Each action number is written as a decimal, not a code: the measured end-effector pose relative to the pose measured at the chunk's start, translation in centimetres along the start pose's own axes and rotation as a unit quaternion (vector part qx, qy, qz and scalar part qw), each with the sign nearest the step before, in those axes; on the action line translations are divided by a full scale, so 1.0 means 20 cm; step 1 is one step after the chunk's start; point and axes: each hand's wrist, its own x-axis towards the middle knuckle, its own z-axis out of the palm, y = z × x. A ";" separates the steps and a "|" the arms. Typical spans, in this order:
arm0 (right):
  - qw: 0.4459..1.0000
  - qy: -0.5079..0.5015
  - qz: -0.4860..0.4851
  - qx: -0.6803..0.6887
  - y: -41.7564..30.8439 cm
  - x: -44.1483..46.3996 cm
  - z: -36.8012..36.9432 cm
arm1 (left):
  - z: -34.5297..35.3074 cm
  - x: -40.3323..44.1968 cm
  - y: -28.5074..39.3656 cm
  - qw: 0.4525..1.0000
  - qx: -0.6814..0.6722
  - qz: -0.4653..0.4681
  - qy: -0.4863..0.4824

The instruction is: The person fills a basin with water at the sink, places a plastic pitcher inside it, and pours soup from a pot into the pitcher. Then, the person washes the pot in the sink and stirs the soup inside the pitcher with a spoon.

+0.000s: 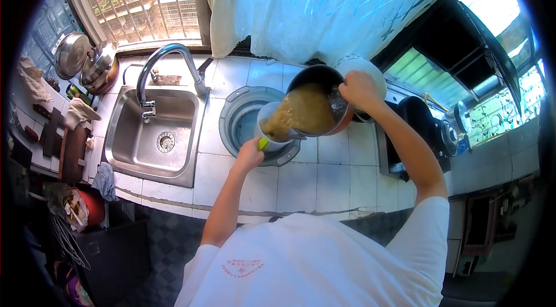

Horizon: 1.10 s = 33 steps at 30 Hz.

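Observation:
My right hand (359,90) is closed on the rim or handle side of a dark-lined cooking pot (341,117); its exact hold is partly hidden. The pot is tilted to the left, and cloudy yellow-brown liquid (307,109) runs from it into a white pitcher-like container (267,114). My left hand (251,153) is closed around that container's bright green handle (263,143). Below and behind the container is a round grey plastic basin (236,144) on the tiled counter. Whether the container rests in the basin or is held above it, I cannot tell.
A steel sink (130,156) with a curved faucet (174,48) lies to the left. Behind the pot stands a white round vessel (375,72). A stove with a black wok (417,116) is at right, a knife block (72,153) at far left, a curtain (289,9) behind.

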 end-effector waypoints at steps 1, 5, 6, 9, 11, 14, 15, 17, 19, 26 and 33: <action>1.000 0.002 -0.009 -0.006 0.00 0.01 0.00 | 0.00 0.00 0.00 1.000 0.000 0.000 0.000; 1.000 0.004 -0.016 -0.017 -0.05 0.00 -0.02 | 0.02 0.03 -0.04 1.000 -0.007 0.000 0.004; 1.000 0.003 -0.015 -0.017 -0.07 0.00 -0.03 | 0.02 0.03 -0.04 1.000 -0.011 0.000 0.005; 0.999 0.017 -0.030 -0.021 -0.10 -0.01 -0.04 | 0.00 0.04 -0.03 1.000 -0.010 -0.006 -0.018; 0.999 0.030 -0.022 -0.032 -0.11 0.00 -0.03 | 0.04 0.06 -0.10 1.000 0.008 0.006 0.001; 0.998 0.034 -0.038 -0.036 -0.13 0.01 -0.02 | 0.04 0.05 -0.08 0.999 0.041 0.020 0.027; 0.998 0.034 -0.038 -0.036 -0.14 0.00 -0.03 | 0.03 0.05 -0.06 0.998 0.055 0.020 0.034; 0.998 0.028 -0.036 -0.038 -0.17 0.00 -0.06 | 0.04 0.05 -0.07 0.997 0.055 0.024 0.042; 0.998 0.035 -0.040 -0.039 -0.18 0.00 -0.05 | 0.04 0.04 -0.06 0.997 0.055 0.027 0.050; 0.997 0.036 -0.056 -0.048 -0.23 0.01 -0.04 | 0.02 0.04 -0.05 0.981 0.192 -0.034 0.016; 0.993 0.050 -0.082 -0.064 -0.28 0.01 -0.05 | -0.01 -0.01 0.05 0.963 0.262 -0.045 0.051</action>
